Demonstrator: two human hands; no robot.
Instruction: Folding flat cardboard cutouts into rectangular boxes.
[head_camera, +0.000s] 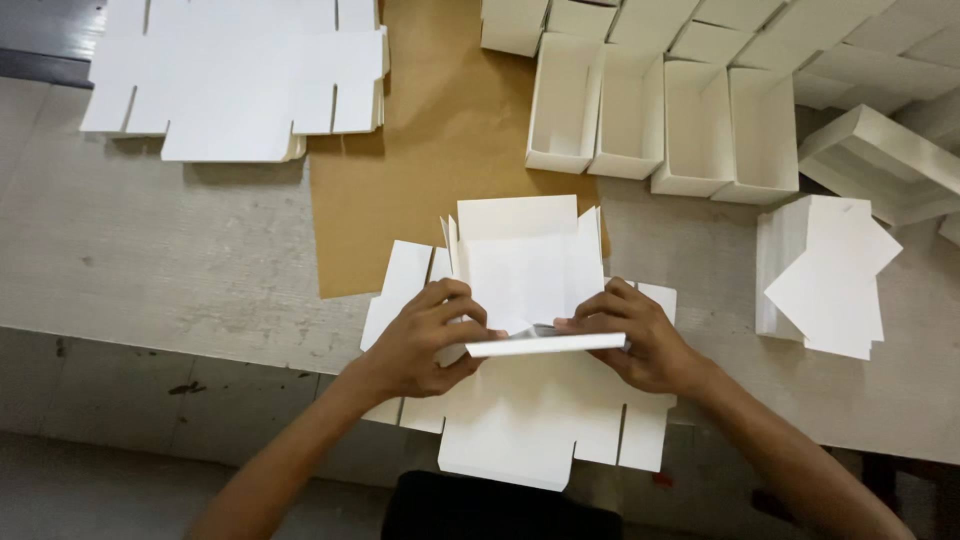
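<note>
Head view, grey worktable (150, 260), brown paper sheet (440, 150), folded boxes (660, 125)

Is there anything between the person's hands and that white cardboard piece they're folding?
Nothing visible. The left hand and the right hand both grip the white cardboard box blank directly, pinching its folded edge from either side. The stack of flat blanks and the folded open boxes lie farther back on the table.

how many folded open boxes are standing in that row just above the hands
4 open boxes in that row: first, second, third, fourth, side by side right of the brown paper. More white boxes crowd behind them, partly cut off.
</note>
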